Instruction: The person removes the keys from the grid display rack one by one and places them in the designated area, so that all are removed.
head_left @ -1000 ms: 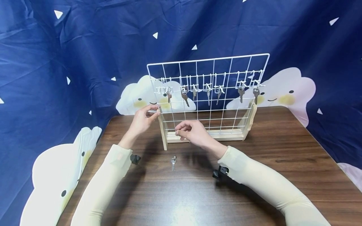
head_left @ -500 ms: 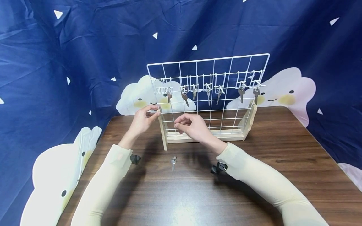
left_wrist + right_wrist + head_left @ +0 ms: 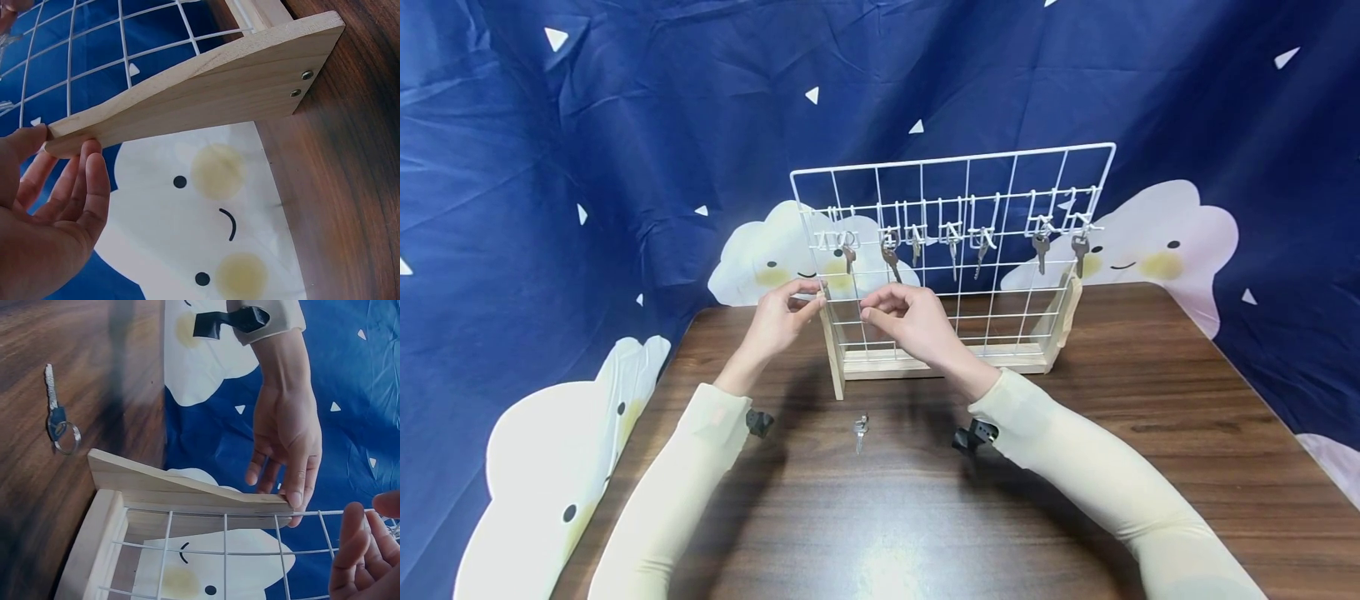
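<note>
A white wire grid rack (image 3: 937, 312) on a wooden stand holds several keys on hooks, among them a brown-looking key (image 3: 891, 260) and a silver key (image 3: 953, 250). My left hand (image 3: 777, 321) grips the tip of the rack's left wooden side panel (image 3: 187, 94), thumb on one edge and fingers on the other. My right hand (image 3: 913, 321) is raised before the grid's left part, fingers bent and thumb near the index finger. Whether anything small lies between those fingertips is hidden. A single key with a ring (image 3: 861, 433) lies on the table in front of the rack.
The dark wooden table (image 3: 1150, 433) carries the rack near its far edge. Behind it hangs a blue curtain (image 3: 700, 100) with white triangles and cloud faces. The right wooden side panel (image 3: 1062, 325) stands at the rack's other end.
My right hand has risen from the rack's base bar to about mid-height of the grid. The left hand stays on the side panel, and the loose key has not moved.
</note>
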Available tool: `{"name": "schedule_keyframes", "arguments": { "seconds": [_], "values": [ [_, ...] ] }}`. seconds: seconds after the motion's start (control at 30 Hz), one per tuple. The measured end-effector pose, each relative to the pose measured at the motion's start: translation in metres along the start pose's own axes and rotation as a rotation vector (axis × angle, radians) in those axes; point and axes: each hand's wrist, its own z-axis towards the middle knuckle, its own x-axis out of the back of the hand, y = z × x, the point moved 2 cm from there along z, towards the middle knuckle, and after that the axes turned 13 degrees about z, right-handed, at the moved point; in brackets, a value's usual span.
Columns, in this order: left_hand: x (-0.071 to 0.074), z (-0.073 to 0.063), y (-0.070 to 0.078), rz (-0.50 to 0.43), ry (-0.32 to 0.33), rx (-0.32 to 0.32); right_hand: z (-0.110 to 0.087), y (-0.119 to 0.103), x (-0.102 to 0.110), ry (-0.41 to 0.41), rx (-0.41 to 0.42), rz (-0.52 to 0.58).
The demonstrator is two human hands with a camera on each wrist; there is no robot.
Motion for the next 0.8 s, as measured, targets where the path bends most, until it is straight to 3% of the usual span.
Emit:
{"name": "schedule_keyframes", "arguments": {
  "seconds": [0.17, 0.8],
  "values": [
    [0.000, 0.000, 0.000, 0.001, 0.000, 0.000, 0.004, -0.004, -0.001, 0.001, -0.004, 0.046],
    [0.000, 0.000, 0.000, -0.014, 0.000, 0.001, 0.020, -0.012, -0.004, 0.075, 0.014, 0.063]
  ]
}}
